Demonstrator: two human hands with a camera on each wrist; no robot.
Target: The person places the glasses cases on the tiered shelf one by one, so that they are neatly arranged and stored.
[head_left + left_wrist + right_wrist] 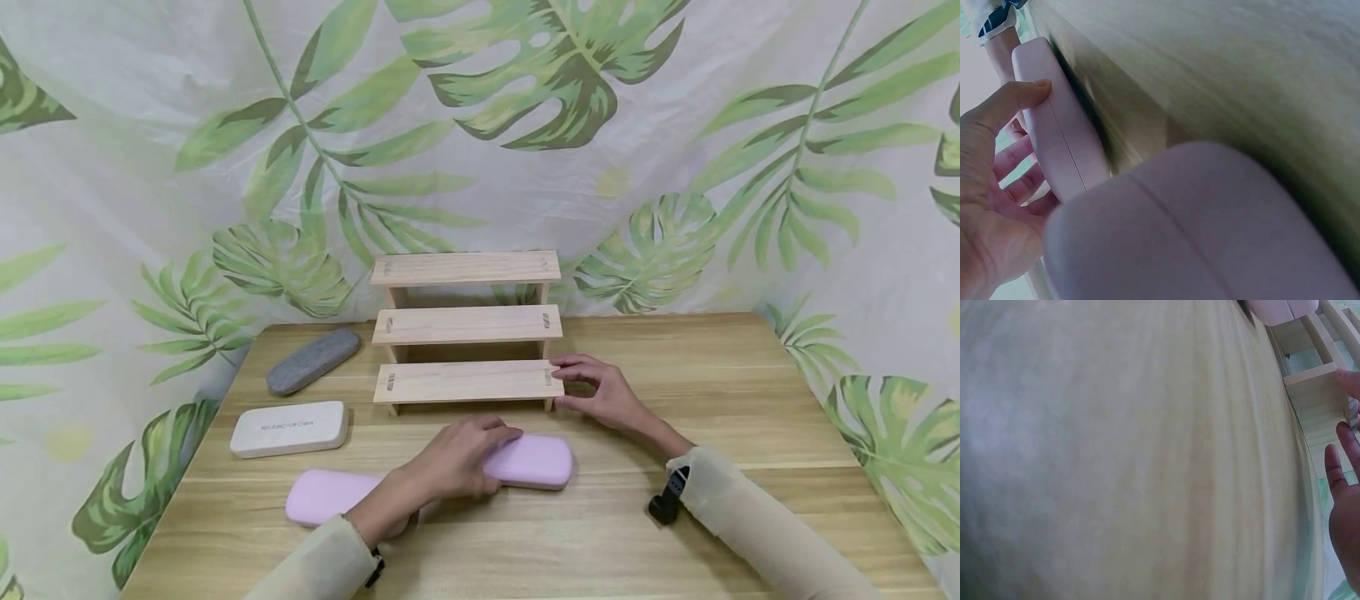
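Shelf (pixel 467 325) with a purple case (pixel 534 460) in front.
Left hand (pixel 456 460) grips the case; right hand (pixel 602 395) pinches the shelf's bottom step (pixel 465 382) at its right end.

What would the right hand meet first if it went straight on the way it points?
Most likely the bottom step of the wooden stand: the right hand seems to touch that step's right end, though depth there is hard to judge.
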